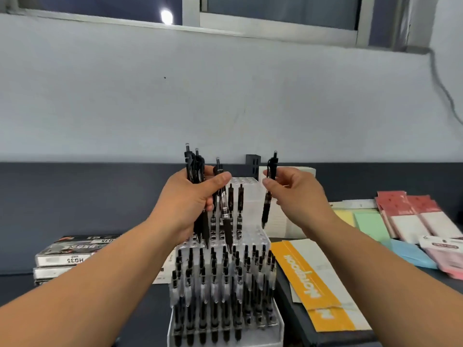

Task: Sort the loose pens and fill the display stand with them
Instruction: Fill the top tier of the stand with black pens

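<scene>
Left hand grips a bundle of black pens upright over the far tiers of the clear display stand. Right hand pinches a single pen just right of it. Near tiers stand full. Stacked boxes lie left on the table, coloured packets right.

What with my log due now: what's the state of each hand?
Left hand: grips a bundle of black pens.
Right hand: pinches a single black pen.
</scene>
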Tool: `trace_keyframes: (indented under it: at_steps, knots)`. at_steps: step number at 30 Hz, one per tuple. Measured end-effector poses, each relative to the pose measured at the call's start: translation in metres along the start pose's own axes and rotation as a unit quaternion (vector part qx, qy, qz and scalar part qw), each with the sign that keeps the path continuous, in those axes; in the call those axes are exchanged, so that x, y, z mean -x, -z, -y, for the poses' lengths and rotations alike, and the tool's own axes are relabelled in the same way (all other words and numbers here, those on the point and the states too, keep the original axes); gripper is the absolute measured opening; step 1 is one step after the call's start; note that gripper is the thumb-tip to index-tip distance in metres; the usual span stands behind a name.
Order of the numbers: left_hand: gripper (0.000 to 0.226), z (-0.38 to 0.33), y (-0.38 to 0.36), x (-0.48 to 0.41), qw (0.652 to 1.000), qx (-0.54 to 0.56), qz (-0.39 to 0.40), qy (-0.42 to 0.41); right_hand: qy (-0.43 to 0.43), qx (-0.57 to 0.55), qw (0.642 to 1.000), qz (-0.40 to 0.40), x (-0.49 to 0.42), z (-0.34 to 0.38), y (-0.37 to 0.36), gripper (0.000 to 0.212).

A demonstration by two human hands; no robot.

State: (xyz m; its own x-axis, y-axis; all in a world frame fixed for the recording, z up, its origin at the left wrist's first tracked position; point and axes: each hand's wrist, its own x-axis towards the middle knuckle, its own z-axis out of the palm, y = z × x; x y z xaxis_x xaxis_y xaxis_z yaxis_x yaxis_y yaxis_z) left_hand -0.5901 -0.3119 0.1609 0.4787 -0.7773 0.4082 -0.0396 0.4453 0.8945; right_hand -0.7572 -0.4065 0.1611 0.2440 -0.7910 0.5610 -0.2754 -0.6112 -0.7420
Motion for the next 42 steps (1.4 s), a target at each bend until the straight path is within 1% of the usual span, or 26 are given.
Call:
trace_keyframes:
  at_steps: [3, 8, 12, 16, 22, 24, 27, 31, 34, 38, 40, 42]
  knots:
    - [0.022, 0.001, -0.008, -0.006, 0.999, -0.009, -0.025, -0.024, 0.028, 0.075, 0.997, 0.009, -0.013, -0.016, -0.009, 0.036]
    - [0.021, 0.006, -0.009, -0.015, 0.996, -0.066, -0.050, -0.038, 0.047, 0.096, 0.994, 0.036, -0.028, -0.026, -0.026, 0.032]
    - [0.021, 0.011, -0.008, -0.021, 0.995, -0.074, -0.054, -0.039, 0.048, 0.118, 0.989, 0.080, -0.033, -0.028, -0.034, 0.035]
    - [0.022, 0.016, -0.005, -0.023, 0.995, -0.075, -0.053, -0.039, 0.055, 0.136, 0.984, 0.101, -0.040, -0.026, -0.037, 0.033]
    - [0.027, 0.019, -0.001, -0.027, 0.996, -0.072, -0.048, -0.035, 0.016, 0.176, 0.970, 0.166, -0.037, -0.037, -0.045, 0.023]
    - [0.025, 0.020, -0.001, -0.027, 0.995, -0.077, -0.047, -0.036, 0.006, 0.168, 0.972, 0.162, -0.035, -0.039, -0.047, 0.019]
    - [0.024, 0.022, -0.002, -0.027, 0.995, -0.079, -0.042, -0.037, 0.015, 0.165, 0.978, 0.130, -0.032, -0.041, -0.051, 0.014]
    - [0.024, 0.024, -0.002, -0.028, 0.995, -0.080, -0.041, -0.032, 0.026, 0.217, 0.968, 0.120, -0.033, -0.040, -0.052, 0.013]
    - [0.023, 0.023, -0.004, -0.030, 0.995, -0.084, -0.037, -0.036, 0.012, 0.249, 0.961, 0.123, -0.034, -0.038, -0.052, 0.018]
    - [0.024, 0.022, -0.006, -0.031, 0.996, -0.081, -0.026, -0.024, -0.002, 0.252, 0.959, 0.131, -0.032, -0.041, -0.052, 0.027]
    - [0.024, 0.022, -0.007, -0.032, 0.997, -0.080, -0.015, -0.014, -0.010, 0.239, 0.962, 0.130, -0.031, -0.043, -0.049, 0.030]
    - [0.022, 0.022, -0.008, -0.032, 0.997, -0.076, -0.006, -0.005, -0.024, 0.209, 0.971, 0.112, -0.029, -0.045, -0.044, 0.033]
